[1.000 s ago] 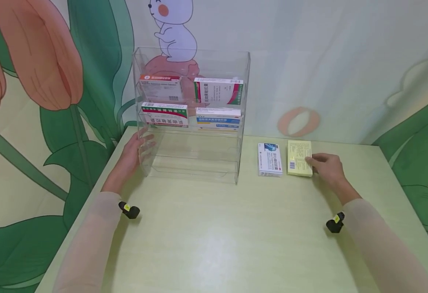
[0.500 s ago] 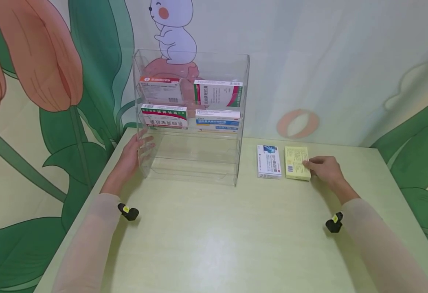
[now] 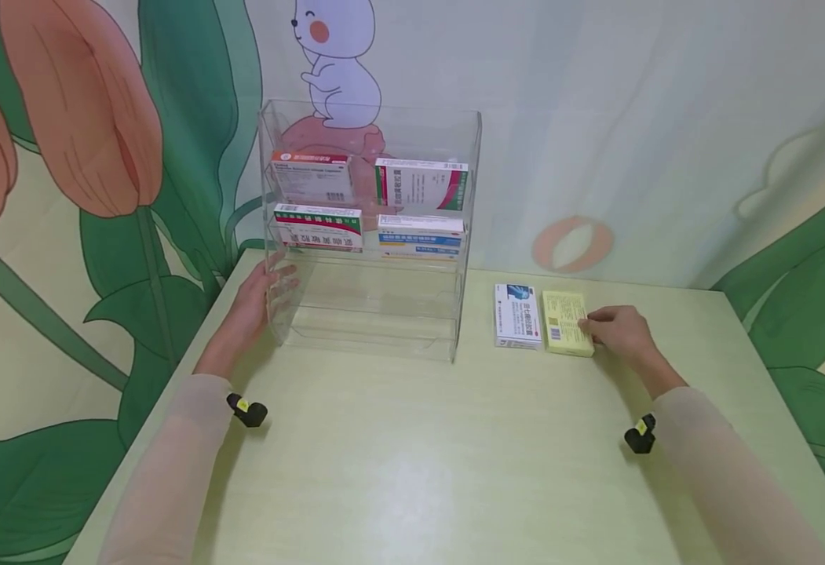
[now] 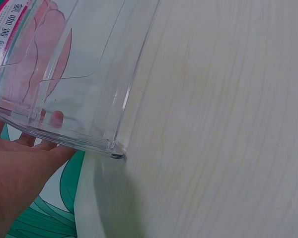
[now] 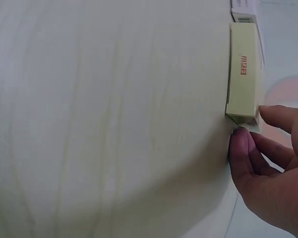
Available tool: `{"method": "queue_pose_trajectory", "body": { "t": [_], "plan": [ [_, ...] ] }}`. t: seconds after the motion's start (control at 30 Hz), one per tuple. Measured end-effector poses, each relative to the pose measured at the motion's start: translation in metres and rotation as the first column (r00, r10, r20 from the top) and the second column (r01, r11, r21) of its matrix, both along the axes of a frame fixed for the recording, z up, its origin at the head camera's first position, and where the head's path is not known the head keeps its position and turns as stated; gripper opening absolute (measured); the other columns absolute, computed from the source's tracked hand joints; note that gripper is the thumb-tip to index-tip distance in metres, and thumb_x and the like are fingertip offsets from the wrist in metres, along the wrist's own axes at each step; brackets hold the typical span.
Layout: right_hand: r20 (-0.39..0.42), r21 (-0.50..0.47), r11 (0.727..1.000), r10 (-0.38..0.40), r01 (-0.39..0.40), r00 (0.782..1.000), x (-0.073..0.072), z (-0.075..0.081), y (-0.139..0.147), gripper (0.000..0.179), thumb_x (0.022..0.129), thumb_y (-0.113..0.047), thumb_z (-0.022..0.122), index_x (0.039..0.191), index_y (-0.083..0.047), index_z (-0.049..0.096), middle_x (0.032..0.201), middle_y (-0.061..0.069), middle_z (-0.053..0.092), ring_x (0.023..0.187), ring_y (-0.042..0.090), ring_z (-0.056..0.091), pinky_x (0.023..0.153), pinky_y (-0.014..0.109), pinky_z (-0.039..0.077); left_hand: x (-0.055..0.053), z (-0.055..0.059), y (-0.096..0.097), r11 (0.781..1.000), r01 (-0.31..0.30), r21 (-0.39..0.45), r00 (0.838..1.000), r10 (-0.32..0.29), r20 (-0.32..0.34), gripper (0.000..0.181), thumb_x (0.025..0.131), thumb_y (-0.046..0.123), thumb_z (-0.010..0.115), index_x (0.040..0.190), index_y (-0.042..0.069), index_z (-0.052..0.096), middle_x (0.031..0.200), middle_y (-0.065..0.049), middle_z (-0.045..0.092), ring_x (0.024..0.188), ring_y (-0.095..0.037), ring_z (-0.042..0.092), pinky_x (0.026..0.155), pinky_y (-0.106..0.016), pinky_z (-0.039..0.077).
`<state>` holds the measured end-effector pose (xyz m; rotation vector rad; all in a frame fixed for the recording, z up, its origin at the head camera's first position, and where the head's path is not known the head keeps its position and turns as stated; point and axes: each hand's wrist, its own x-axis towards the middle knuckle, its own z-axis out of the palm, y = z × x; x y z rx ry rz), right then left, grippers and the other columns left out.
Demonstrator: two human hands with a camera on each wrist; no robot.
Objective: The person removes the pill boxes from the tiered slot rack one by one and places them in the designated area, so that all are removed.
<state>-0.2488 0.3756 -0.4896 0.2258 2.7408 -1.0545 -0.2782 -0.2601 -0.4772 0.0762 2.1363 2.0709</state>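
A clear acrylic rack [image 3: 366, 286] stands at the back left of the table, holding several medicine boxes on its upper tiers. My left hand [image 3: 250, 302] rests against its left side panel, fingers extended; in the left wrist view a fingertip [image 4: 56, 119] shows through the plastic. At the right, a yellow medicine box [image 3: 566, 320] lies flat, close beside a white-and-blue medicine box [image 3: 518, 318]. My right hand [image 3: 624, 333] pinches the yellow box's right edge, thumb over the top. In the right wrist view its other fingers [image 5: 241, 153] are curled at the near end.
In the rack, a red-and-white box [image 3: 312, 179] and a green-and-white box [image 3: 421, 187] sit above two more boxes. A printed curtain [image 3: 666, 141] hangs behind the pale table [image 3: 412, 447]. Black wrist cameras [image 3: 248, 410] are strapped to both sleeves.
My right hand has slid the yellow box leftward, narrowing the gap to the white-and-blue box. The left hand stays at the rack's side. The head view has shifted slightly.
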Motion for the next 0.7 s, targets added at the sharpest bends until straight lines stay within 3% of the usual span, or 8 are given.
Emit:
{"method": "queue_pose_trajectory", "body": {
  "t": [0.17, 0.47, 0.6, 0.7],
  "plan": [
    [-0.041, 0.102, 0.994, 0.049, -0.045, 0.998, 0.002, 0.002, -0.008, 0.055, 0.108, -0.031, 0.058, 0.14, 0.014, 0.058, 0.136, 0.035, 0.061, 0.122, 0.047, 0.06, 0.093, 0.051, 0.055, 0.001, 0.0, 0.001, 1.0, -0.009, -0.002, 1.0, 0.009, -0.001, 0.057, 0.115, 0.039, 0.033, 0.17, 0.033, 0.019, 0.172, -0.008, 0.029, 0.157, -0.031, 0.031, 0.127, -0.057, 0.023],
    [-0.114, 0.158, 0.987, 0.059, -0.04, 0.992, 0.003, 0.008, -0.015, 0.061, 0.106, -0.027, 0.06, 0.143, 0.02, 0.049, 0.134, 0.04, 0.059, 0.124, 0.054, 0.058, 0.1, 0.06, 0.053, -0.002, -0.001, 0.004, 1.0, 0.001, 0.014, 1.0, -0.001, -0.015, 0.056, 0.116, 0.038, 0.031, 0.17, 0.033, 0.02, 0.172, -0.014, 0.027, 0.157, -0.034, 0.031, 0.127, -0.058, 0.024],
    [-0.242, 0.162, 0.985, 0.101, -0.062, 0.965, -0.001, 0.024, -0.031, 0.064, 0.106, -0.028, 0.061, 0.147, 0.019, 0.046, 0.14, 0.04, 0.055, 0.129, 0.055, 0.054, 0.106, 0.065, 0.047, -0.001, 0.001, 0.004, 1.0, -0.003, 0.029, 1.0, 0.004, -0.018, 0.057, 0.116, 0.038, 0.033, 0.17, 0.032, 0.02, 0.171, -0.013, 0.028, 0.156, -0.034, 0.032, 0.126, -0.057, 0.025],
    [-0.352, 0.142, 0.986, 0.132, -0.086, 0.927, -0.003, 0.047, -0.053, 0.062, 0.107, -0.029, 0.062, 0.148, 0.015, 0.048, 0.145, 0.037, 0.053, 0.133, 0.053, 0.052, 0.109, 0.066, 0.044, 0.0, 0.002, 0.003, 0.999, -0.006, 0.05, 1.0, 0.007, -0.015, 0.057, 0.116, 0.036, 0.034, 0.171, 0.03, 0.019, 0.172, -0.014, 0.027, 0.157, -0.036, 0.03, 0.127, -0.058, 0.024]
  ]
}}
